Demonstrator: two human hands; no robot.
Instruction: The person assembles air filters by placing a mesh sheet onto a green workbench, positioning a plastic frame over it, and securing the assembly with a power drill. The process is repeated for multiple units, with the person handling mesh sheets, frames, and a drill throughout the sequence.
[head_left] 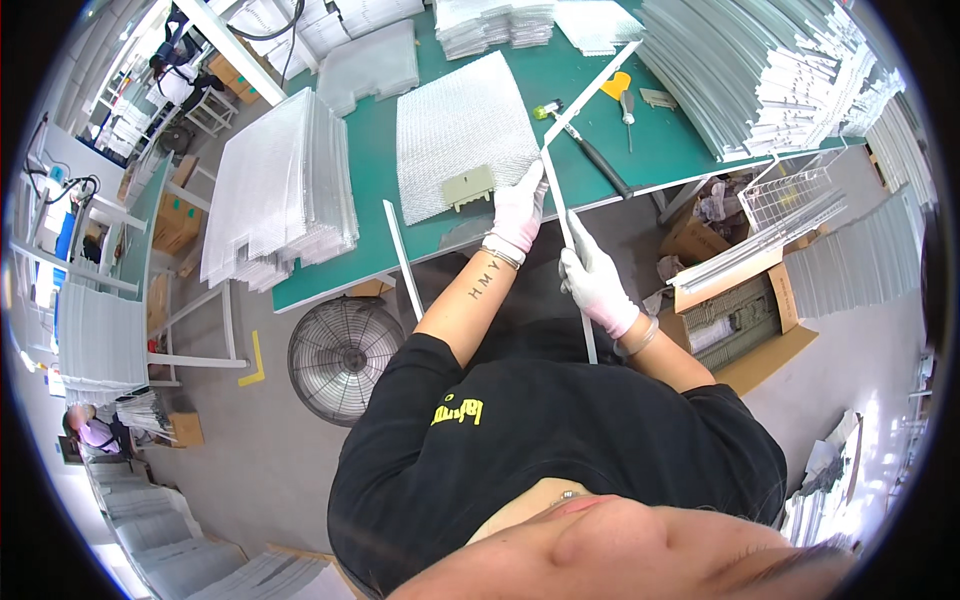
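Observation:
Both my hands wear white gloves. At the table's front edge, my left hand [520,212] pinches the bent corner of a thin white metal strip frame. My right hand [597,285] closes round the lower length of this strip [556,190], which runs down toward my body. Its other length slants away to the upper right over the table. Beside my left hand a silvery mesh sheet [462,120] lies flat, with a notched beige plate [468,187] on its near edge. Another white strip [400,258] sticks up left of my left forearm; its lower end is hidden.
On the green table [660,170] lie a hammer [600,163] and a screwdriver [627,103]. Stacked mesh sheets [275,190] stand left, piled metal strips [730,70] right. Below are a floor fan [350,358] and an open cardboard box [775,350]. Other people sit far left.

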